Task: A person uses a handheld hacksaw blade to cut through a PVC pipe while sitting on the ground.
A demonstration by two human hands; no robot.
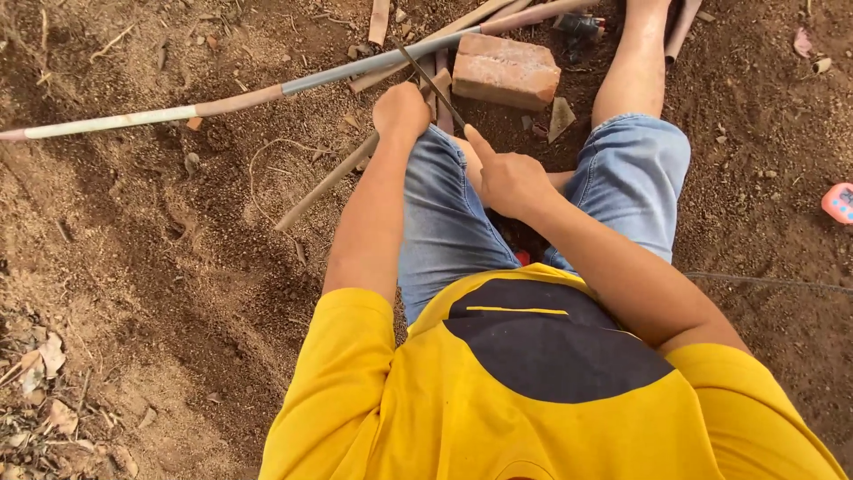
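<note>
On bare dirt near a brick [505, 71], left hand [402, 111] grips a stick [324, 184]; right hand [508, 180] clasps a dark blade [433, 85] against it.

A thin dark blade [431, 84], long and narrow like a file or saw blade, slants from upper left to lower right, its far tip touching a long pale cane [267, 92]. The cane lies nearly level across the dirt, grey-white with reddish bands. A shorter brown stick [324, 184] slants below it on the ground
</note>
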